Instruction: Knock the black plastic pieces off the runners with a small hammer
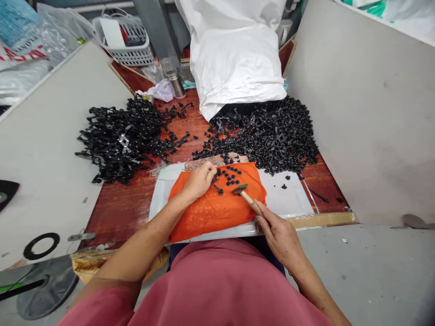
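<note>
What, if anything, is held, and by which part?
The right grip holds the hammer by its wooden handle, away from the head. The left grip is at small black parts; whether it pinches one cannot be told.

Text observed at one site only: plastic packaging [24,40], upper left corner. Two lines of print. Line 1: dark capitals [31,42], small, slanted; apparently include O, N and V, though creases and glare leave order and orientation uncertain. Line 2: large red letters [33,53] on white, bold, broken by folds and cut by the picture edge; no complete word legible.
</note>
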A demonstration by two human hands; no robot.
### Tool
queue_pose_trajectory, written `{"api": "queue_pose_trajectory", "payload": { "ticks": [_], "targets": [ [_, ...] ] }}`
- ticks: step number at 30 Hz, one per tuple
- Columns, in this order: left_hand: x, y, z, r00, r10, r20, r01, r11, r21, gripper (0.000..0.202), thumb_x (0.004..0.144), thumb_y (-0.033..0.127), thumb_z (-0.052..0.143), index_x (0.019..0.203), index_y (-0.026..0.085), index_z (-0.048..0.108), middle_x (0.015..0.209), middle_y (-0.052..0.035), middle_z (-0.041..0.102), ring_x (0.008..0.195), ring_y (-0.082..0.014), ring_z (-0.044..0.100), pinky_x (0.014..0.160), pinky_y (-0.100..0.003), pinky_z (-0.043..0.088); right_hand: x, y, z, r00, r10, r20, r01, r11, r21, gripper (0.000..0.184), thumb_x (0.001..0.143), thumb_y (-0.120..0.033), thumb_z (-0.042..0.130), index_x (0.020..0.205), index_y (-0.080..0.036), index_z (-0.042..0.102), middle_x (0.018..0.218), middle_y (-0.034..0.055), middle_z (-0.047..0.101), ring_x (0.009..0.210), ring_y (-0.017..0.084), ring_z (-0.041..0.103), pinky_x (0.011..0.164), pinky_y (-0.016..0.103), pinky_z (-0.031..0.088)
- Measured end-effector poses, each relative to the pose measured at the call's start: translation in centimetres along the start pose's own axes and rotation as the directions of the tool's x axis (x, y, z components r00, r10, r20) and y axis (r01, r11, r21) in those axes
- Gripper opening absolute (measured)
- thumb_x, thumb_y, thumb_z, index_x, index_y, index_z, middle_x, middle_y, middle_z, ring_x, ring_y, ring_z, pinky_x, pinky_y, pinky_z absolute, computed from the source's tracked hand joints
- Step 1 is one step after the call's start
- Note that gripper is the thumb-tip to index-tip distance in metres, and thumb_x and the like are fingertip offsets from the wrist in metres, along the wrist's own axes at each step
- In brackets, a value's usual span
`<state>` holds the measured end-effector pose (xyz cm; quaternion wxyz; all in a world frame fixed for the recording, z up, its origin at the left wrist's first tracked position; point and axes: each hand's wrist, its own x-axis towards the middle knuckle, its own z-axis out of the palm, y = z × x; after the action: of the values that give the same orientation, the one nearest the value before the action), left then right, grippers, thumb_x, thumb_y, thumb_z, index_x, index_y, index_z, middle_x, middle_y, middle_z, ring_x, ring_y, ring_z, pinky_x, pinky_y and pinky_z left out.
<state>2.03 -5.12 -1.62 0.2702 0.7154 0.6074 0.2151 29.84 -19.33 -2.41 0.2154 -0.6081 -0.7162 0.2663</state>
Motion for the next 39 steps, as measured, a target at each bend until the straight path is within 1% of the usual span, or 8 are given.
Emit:
{"api": "queue_pose_trajectory", "payload": {
  "ticks": [10, 19, 25, 28, 31, 33, 36, 39],
  "targets": [
    [0.1, 0.2, -0.1, 1.000, -0.005, 0.015, 0.006, 1.000, -0.028, 0.014, 0.096, 0.027, 0.045, 0.084, 0.023, 0.051, 0.082, -0.0018, 0.064, 0.077, -0.0192, 0.059, 0.071, -0.029, 0.040, 2.7, -1.0, -1.7, 0.999, -0.039, -0.018, 0.038, 0.996, -0.078, 0.046, 0.107, -0.030, 0.044, 0.153, -0.028, 0.052, 0.127, 0.0056, 0.076, 0.110, 0.023, 0.075, 0.097, 0.037, 0.059],
    [0.0, 0.0, 0.0, 1.000, -0.002, 0.028, 0.002, 1.000, 0.003, 0.013, 0.096, 0.027, 0.047, 0.085, 0.023, 0.053, 0.083, -0.0031, 0.066, 0.079, -0.0211, 0.062, 0.073, -0.030, 0.041, 4.8, -1.9, -1.5, 0.998, -0.052, 0.019, 0.055, 0.980, -0.189, 0.048, 0.106, -0.027, 0.045, 0.154, -0.027, 0.051, 0.127, 0.0068, 0.076, 0.103, 0.024, 0.077, 0.087, 0.036, 0.061],
    [-0.2, 0.3, 0.1, 0.999, -0.040, 0.036, 0.034, 0.991, 0.133, 0.015, 0.102, 0.025, 0.041, 0.093, 0.023, 0.052, 0.088, -0.0044, 0.068, 0.084, -0.0220, 0.065, 0.074, -0.030, 0.041, 7.2, -2.8, -1.5, 0.996, -0.074, 0.047, 0.082, 0.975, -0.208, 0.053, 0.106, -0.030, 0.048, 0.159, -0.035, 0.042, 0.124, 0.0034, 0.077, 0.083, 0.022, 0.078, 0.076, 0.036, 0.062],
    [-0.2, 0.7, 0.0, 0.995, -0.072, 0.063, 0.058, 0.978, 0.200, 0.018, 0.105, 0.028, 0.039, 0.095, 0.023, 0.053, 0.087, -0.0044, 0.068, 0.081, -0.0220, 0.065, 0.073, -0.030, 0.041, 7.6, -3.2, -1.4, 0.990, -0.138, 0.016, 0.139, 0.972, -0.189, 0.052, 0.107, -0.028, 0.047, 0.158, -0.034, 0.043, 0.119, 0.0037, 0.078, 0.088, 0.022, 0.077, 0.080, 0.035, 0.062],
    [-0.2, 1.0, -0.2, 0.993, -0.081, 0.081, 0.060, 0.971, 0.232, 0.017, 0.106, 0.028, 0.038, 0.099, 0.023, 0.053, 0.088, -0.0047, 0.069, 0.082, -0.0221, 0.066, 0.073, -0.030, 0.041, 7.8, -3.5, -1.1, 0.976, -0.207, -0.062, 0.196, 0.968, -0.157, 0.053, 0.107, -0.026, 0.044, 0.160, -0.033, 0.041, 0.129, 0.0046, 0.074, 0.100, 0.020, 0.076, 0.088, 0.033, 0.060],
    [-0.2, 1.1, -0.2, 0.993, -0.084, 0.084, 0.062, 0.970, 0.235, 0.016, 0.106, 0.028, 0.038, 0.102, 0.023, 0.052, 0.091, -0.0054, 0.070, 0.084, -0.0222, 0.068, 0.073, -0.030, 0.041, 7.9, -3.6, -0.9, 0.980, -0.197, -0.040, 0.186, 0.963, -0.194, 0.055, 0.107, -0.025, 0.043, 0.161, -0.033, 0.039, 0.126, 0.0054, 0.075, 0.096, 0.020, 0.076, 0.087, 0.033, 0.060],
    [-0.3, 1.3, -0.2, 0.989, -0.116, 0.086, 0.091, 0.962, 0.258, 0.014, 0.107, 0.027, 0.037, 0.105, 0.023, 0.051, 0.093, -0.0061, 0.071, 0.085, -0.0219, 0.069, 0.072, -0.029, 0.041, 8.1, -3.8, -0.6, 0.987, -0.149, 0.060, 0.160, 0.947, -0.280, 0.056, 0.106, -0.026, 0.045, 0.162, -0.034, 0.038, 0.109, 0.0054, 0.079, 0.084, 0.021, 0.077, 0.078, 0.034, 0.062],
    [-0.2, 1.3, -0.1, 0.985, -0.142, 0.095, 0.107, 0.947, 0.304, 0.014, 0.107, 0.029, 0.037, 0.105, 0.023, 0.050, 0.093, -0.0064, 0.072, 0.084, -0.0221, 0.070, 0.071, -0.029, 0.040, 8.1, -3.8, -0.6, 0.985, -0.172, -0.002, 0.167, 0.955, -0.247, 0.055, 0.108, -0.028, 0.040, 0.163, -0.032, 0.036, 0.117, 0.0071, 0.077, 0.091, 0.022, 0.076, 0.083, 0.034, 0.061]
  ]
}}
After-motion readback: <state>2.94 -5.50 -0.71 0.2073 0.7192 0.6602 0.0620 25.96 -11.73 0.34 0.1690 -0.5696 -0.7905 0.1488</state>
